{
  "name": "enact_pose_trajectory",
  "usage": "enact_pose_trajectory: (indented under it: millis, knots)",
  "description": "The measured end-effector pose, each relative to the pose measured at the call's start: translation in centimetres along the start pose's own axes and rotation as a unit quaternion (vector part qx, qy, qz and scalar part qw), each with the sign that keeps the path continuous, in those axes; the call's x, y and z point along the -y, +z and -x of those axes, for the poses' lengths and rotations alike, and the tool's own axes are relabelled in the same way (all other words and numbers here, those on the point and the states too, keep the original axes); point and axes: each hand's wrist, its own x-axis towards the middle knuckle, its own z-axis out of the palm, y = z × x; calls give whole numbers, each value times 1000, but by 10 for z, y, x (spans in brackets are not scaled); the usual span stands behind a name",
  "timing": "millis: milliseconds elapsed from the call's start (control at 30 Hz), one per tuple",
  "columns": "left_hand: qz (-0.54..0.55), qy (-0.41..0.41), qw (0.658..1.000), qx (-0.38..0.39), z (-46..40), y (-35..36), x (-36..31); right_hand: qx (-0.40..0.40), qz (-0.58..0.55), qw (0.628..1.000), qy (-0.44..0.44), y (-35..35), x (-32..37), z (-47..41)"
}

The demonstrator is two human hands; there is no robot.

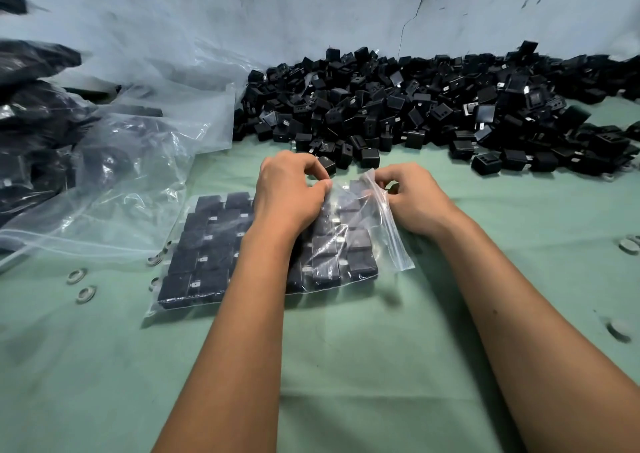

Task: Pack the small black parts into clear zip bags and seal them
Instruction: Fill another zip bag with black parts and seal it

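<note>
So this is the sealing bit, or right on the edge of it. Both hands are up at the far end of the zip bag (349, 237), which lies flat on the green cloth (346, 366) and is already packed with neat rows of the small black parts (360, 262). The left hand (291, 196) has thumb and fingers curled in, pinching the bag's mouth at its left side, with the wrist resting over the middle of the bag. The right hand (412, 199) is pinching the loose top edge of the plastic just across from the left fingertips, and that flap stands up a bit between the two hands. Can't tell whether the zip strip is partly pressed shut yet, the plastic is too clear and crumpled there.

Just beyond the left fingertips sits the near edge of the big loose pile of parts (433, 106), one cube almost touching the knuckles. Off to the left of the left hand there's a heap of empty clear bags (138, 161), with what look like filled bags (31, 113) behind it.

My guess at the next move: line up the two lips of the mouth so they sit flat, then run pinched fingers along the strip from one side to the other. The parts near the opening look pretty close to the zip, so they may need nudging down first or the seal won't close clean.
</note>
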Motion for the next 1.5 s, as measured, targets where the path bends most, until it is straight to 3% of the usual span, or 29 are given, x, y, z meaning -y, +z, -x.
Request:
enact_pose_trajectory:
  millis: [533, 700, 1033, 1233, 1333, 1500]
  knots:
    - [15, 2, 1000, 24, 1, 5, 2, -125, -126, 981, 76, 16, 4, -1]
    - [10, 7, 1000, 21, 1, 6, 2, -192, -85, 973, 95, 16, 11, -4]
    - [-13, 15, 999, 34, 6, 9, -5, -167, -95, 976, 98, 15, 13, -1]
    - [-110, 72, 984, 123, 15, 29, -32, -218, -95, 964, 116, 15, 6, -6]
    - [-202, 62, 963, 167, 19, 41, -33, -220, -61, 968, 103, 11, 0, -7]
    - [-237, 62, 954, 173, 19, 46, -30, -163, 93, 982, 26, 5, -11, -17]
